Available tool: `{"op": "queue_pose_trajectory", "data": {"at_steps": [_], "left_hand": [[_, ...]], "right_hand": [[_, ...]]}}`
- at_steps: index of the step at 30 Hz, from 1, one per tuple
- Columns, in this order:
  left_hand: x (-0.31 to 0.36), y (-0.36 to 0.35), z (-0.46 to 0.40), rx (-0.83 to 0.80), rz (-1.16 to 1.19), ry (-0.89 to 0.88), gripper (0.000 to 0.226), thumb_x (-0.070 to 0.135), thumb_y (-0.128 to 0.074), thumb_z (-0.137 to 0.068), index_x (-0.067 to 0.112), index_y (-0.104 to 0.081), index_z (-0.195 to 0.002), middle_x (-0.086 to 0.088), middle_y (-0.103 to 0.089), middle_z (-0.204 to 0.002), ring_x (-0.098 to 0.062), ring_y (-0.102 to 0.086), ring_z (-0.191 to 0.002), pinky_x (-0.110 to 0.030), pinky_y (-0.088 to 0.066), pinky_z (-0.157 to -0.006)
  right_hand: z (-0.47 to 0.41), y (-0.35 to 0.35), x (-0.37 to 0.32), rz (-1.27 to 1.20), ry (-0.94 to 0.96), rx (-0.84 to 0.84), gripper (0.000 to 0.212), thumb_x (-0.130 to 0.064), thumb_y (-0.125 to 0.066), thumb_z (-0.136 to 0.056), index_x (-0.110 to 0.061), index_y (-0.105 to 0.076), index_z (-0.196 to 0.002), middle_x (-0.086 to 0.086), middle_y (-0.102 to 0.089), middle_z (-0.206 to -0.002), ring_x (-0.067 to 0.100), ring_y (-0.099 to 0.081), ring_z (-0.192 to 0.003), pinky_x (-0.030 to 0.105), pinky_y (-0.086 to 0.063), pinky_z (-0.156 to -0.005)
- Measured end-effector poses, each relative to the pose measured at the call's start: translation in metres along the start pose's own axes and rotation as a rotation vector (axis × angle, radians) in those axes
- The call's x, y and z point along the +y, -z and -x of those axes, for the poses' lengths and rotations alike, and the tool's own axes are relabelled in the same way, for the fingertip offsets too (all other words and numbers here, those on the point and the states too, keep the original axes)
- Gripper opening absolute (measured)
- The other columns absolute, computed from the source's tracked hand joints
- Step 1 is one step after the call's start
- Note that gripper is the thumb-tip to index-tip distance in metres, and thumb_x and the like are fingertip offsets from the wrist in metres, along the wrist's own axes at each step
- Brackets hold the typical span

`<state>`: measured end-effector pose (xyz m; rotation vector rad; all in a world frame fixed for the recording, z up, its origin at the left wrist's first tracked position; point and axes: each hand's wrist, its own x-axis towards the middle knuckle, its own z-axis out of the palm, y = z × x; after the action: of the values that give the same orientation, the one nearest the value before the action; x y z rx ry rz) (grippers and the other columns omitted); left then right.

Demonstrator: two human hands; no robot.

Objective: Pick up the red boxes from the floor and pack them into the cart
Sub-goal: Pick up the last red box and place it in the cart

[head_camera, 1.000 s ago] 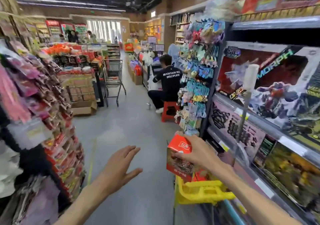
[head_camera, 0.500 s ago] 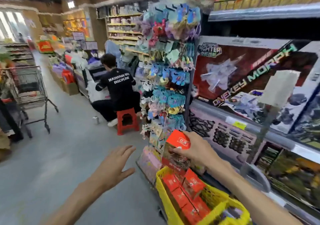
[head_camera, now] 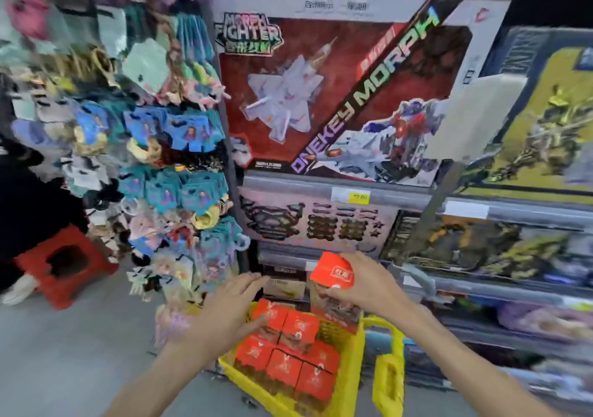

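A yellow plastic cart (head_camera: 349,371) stands below me, packed with several red boxes (head_camera: 288,352) in rows. My right hand (head_camera: 369,285) grips one more red box (head_camera: 332,275) by its top, holding it upright above the cart's far right corner. My left hand (head_camera: 231,307) reaches in with fingers straight, its fingertips at the far left box in the cart. The cart's yellow handle (head_camera: 388,375) sticks out to the right.
Toy shelves (head_camera: 385,195) with large boxed robots rise right behind the cart. A rack of hanging trinkets (head_camera: 167,160) stands to the left. A red stool (head_camera: 61,262) sits on the grey floor at far left.
The view swung right and down onto the cart. My right hand carried the box over the cart's far corner, and my left hand moved forward from the aisle to the packed boxes.
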<state>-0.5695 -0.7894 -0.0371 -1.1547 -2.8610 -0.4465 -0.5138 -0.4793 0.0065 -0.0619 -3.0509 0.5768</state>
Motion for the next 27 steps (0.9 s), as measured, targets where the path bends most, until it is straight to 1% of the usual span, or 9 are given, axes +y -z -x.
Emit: {"op": "queue_pose_trajectory", "data": {"at_steps": [3, 9, 12, 14, 15, 17, 20, 23, 27], "left_hand": [[-0.018, -0.027, -0.028, -0.063, 0.033, -0.073, 0.074, 0.070, -0.032, -0.091, 0.030, -0.023, -0.152, 0.007, -0.030, -0.154, -0.016, -0.029, -0.140, -0.035, -0.031, -0.113], [-0.061, -0.104, -0.069, -0.180, 0.195, -0.116, 0.075, 0.075, -0.032, -0.090, 0.028, -0.034, -0.149, 0.008, -0.039, -0.148, -0.013, -0.037, -0.134, -0.033, -0.031, -0.112], [-0.073, -0.140, -0.081, -0.193, 0.273, -0.095, 0.069, 0.073, -0.037, -0.092, 0.030, -0.035, -0.147, 0.013, -0.041, -0.144, -0.006, -0.037, -0.131, -0.023, -0.017, -0.113], [-0.083, -0.166, -0.088, -0.215, 0.304, -0.107, 0.064, 0.069, -0.038, -0.094, 0.033, -0.030, -0.146, 0.013, -0.040, -0.146, -0.009, -0.038, -0.133, -0.030, -0.023, -0.112], [-0.089, -0.180, -0.091, -0.227, 0.319, -0.107, 0.064, 0.069, -0.038, -0.093, 0.035, -0.028, -0.147, 0.013, -0.038, -0.148, -0.009, -0.037, -0.135, -0.035, -0.028, -0.112], [-0.103, -0.210, -0.097, -0.257, 0.337, -0.084, 0.068, 0.071, -0.037, -0.092, 0.036, -0.026, -0.150, 0.016, -0.031, -0.152, -0.008, -0.031, -0.139, -0.038, -0.031, -0.112], [-0.121, -0.250, -0.103, -0.257, 0.354, -0.058, 0.071, 0.072, -0.036, -0.091, 0.038, -0.021, -0.151, 0.019, -0.025, -0.154, -0.004, -0.023, -0.141, -0.035, -0.027, -0.115], [-0.134, -0.283, -0.106, -0.268, 0.360, -0.059, 0.070, 0.069, -0.040, -0.091, 0.041, -0.018, -0.151, 0.021, -0.021, -0.155, -0.002, -0.020, -0.142, -0.035, -0.023, -0.116], [-0.153, -0.321, -0.105, -0.298, 0.355, -0.049, 0.069, 0.067, -0.044, -0.092, 0.039, -0.020, -0.151, 0.018, -0.024, -0.155, -0.007, -0.020, -0.144, -0.041, -0.027, -0.116]], "right_hand": [[-0.015, -0.029, 0.021, 0.025, -0.111, -0.062, 0.095, -0.085, -0.059, -0.066, -0.027, -0.044, -0.139, -0.003, -0.056, -0.125, 0.019, -0.056, -0.112, 0.032, -0.046, -0.086], [-0.034, -0.104, 0.051, 0.011, -0.204, -0.143, 0.093, -0.073, -0.067, -0.069, -0.027, -0.036, -0.144, -0.001, -0.051, -0.136, 0.022, -0.050, -0.125, 0.036, -0.043, -0.100], [-0.043, -0.145, 0.063, 0.077, -0.221, -0.191, 0.102, -0.084, -0.047, -0.066, -0.022, -0.036, -0.146, 0.002, -0.047, -0.141, 0.023, -0.046, -0.130, 0.036, -0.036, -0.107], [-0.048, -0.173, 0.074, 0.068, -0.232, -0.209, 0.109, -0.089, -0.037, -0.062, -0.020, -0.038, -0.146, 0.003, -0.049, -0.141, 0.023, -0.047, -0.130, 0.037, -0.035, -0.108], [-0.051, -0.187, 0.082, 0.087, -0.218, -0.195, 0.108, -0.089, -0.039, -0.062, -0.019, -0.042, -0.144, 0.003, -0.053, -0.136, 0.024, -0.051, -0.125, 0.038, -0.038, -0.106], [-0.054, -0.220, 0.100, 0.150, -0.172, -0.189, 0.096, -0.081, -0.054, -0.061, -0.015, -0.058, -0.131, 0.003, -0.064, -0.120, 0.026, -0.063, -0.109, 0.040, -0.047, -0.097], [-0.058, -0.262, 0.120, 0.178, -0.173, -0.190, 0.094, -0.064, -0.082, -0.045, -0.016, -0.063, -0.124, 0.000, -0.068, -0.115, 0.021, -0.066, -0.104, 0.033, -0.036, -0.098], [-0.064, -0.291, 0.133, 0.143, -0.159, -0.197, 0.095, -0.057, -0.084, -0.049, -0.015, -0.056, -0.130, 0.003, -0.064, -0.122, 0.023, -0.060, -0.111, 0.032, -0.029, -0.101], [-0.063, -0.313, 0.149, 0.097, -0.163, -0.200, 0.097, -0.046, -0.081, -0.058, -0.015, -0.045, -0.142, 0.006, -0.057, -0.130, 0.025, -0.049, -0.119, 0.032, -0.027, -0.106]]}}
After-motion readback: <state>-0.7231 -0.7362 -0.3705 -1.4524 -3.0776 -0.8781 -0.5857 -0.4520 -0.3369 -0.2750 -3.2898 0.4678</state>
